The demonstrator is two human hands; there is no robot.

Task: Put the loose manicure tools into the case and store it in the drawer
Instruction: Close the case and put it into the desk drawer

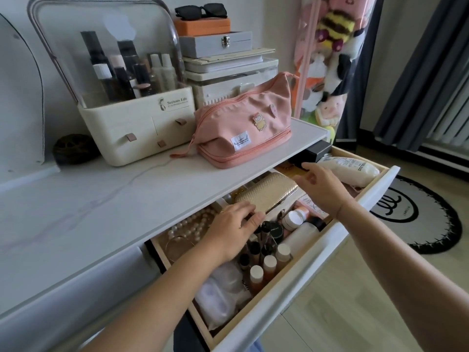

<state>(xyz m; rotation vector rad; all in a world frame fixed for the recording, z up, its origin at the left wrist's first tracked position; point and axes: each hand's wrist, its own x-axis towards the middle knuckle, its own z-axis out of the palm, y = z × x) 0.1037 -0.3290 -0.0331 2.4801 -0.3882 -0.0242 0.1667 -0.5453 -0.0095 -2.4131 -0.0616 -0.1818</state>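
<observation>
The gold case is held at its near end by the left grip. Its long side runs away toward the open right grip, in the drawer.

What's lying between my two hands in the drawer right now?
The gold case lies between them, as the head view shows. The left hand grips its near end, and the right hand hovers by its far end, fingers relaxed.
</observation>
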